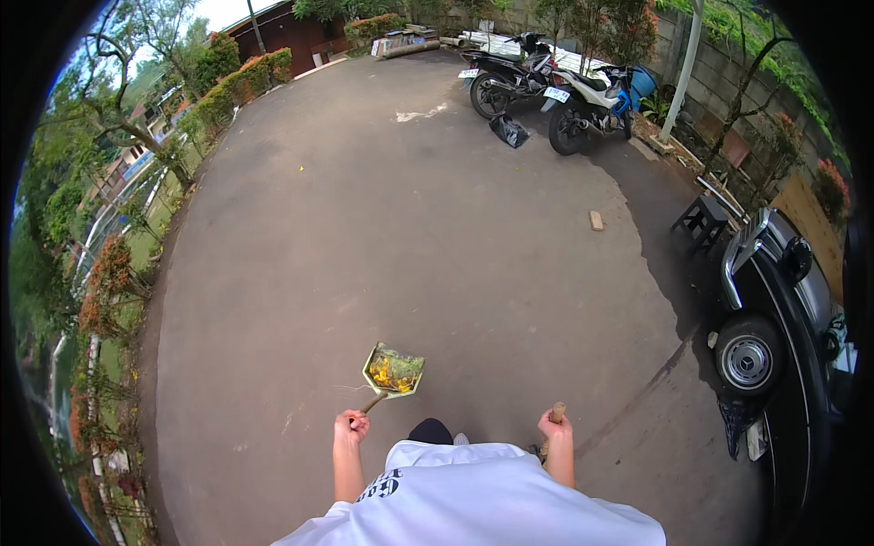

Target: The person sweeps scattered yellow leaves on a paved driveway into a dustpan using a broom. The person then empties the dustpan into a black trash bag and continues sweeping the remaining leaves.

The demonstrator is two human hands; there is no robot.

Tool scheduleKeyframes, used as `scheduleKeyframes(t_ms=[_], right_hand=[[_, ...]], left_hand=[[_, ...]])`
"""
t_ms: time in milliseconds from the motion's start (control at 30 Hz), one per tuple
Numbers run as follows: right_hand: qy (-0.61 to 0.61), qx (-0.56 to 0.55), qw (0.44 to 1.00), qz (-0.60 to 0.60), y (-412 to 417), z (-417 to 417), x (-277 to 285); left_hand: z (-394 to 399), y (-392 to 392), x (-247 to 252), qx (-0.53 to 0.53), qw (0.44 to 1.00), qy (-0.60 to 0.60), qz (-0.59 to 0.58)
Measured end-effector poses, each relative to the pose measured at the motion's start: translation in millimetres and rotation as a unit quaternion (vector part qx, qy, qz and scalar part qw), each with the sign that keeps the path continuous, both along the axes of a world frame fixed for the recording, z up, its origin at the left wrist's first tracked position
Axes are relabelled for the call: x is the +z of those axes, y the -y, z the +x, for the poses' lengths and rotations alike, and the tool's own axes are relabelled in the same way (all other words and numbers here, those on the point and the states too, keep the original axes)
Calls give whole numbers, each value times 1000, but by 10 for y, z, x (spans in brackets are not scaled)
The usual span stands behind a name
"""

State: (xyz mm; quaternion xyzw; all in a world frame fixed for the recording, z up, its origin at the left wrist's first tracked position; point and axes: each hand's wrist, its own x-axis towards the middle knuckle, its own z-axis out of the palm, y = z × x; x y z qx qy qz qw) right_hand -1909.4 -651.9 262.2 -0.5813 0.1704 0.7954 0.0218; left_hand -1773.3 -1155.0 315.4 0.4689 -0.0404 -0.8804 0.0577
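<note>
My left hand (351, 427) grips the handle of a dustpan (374, 401), which is held out in front of me at the left. Yellow petals or leaves (389, 372) and greenish debris lie in the pan. A few thin stalks stick out past its left side. On the other side, my right hand (556, 428) is closed around a light wooden stick (558, 412), its rounded end showing above the fist. The stick's lower part is mostly hidden by my forearm and white shirt, so what it belongs to cannot be told.
Asphalt (410, 239) stretches ahead. To the right stand a black car (765, 341), a black plastic stool (703, 220) and a small block (596, 220). Two motorcycles (509, 78) are parked at the back near a black plastic bag (509, 131). A hedge (232, 89) borders the left.
</note>
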Motion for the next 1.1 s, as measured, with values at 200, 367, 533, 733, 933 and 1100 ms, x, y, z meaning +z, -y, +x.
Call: scheduleKeyframes(t_ms=[200, 367, 533, 733, 933, 1100], right_hand=[[-66, 36, 997, -19, 1081, -2333, 681], [-54, -34, 997, -33, 1492, -3993, 650], [12, -119, 993, -20, 1540, -5132, 763], [5, -136, 990, -27, 1801, -6631, 369], [-59, -137, 989, 20, 2244, -9101, 362], [-148, -79, 985, -35, 2642, -11312, 675]], left_hand=[[-1890, 570, -227, -10, 1000, -8, 6], [-3811, 1144, -353, -31, 1000, -3, 5], [-5888, 1502, -351, -98, 995, -3, -5], [-8243, 2079, -157, -112, 993, -29, -16], [-10481, 2297, 242, -113, 993, -33, -11], [-12212, 2622, 459, -162, 984, -80, -5]])
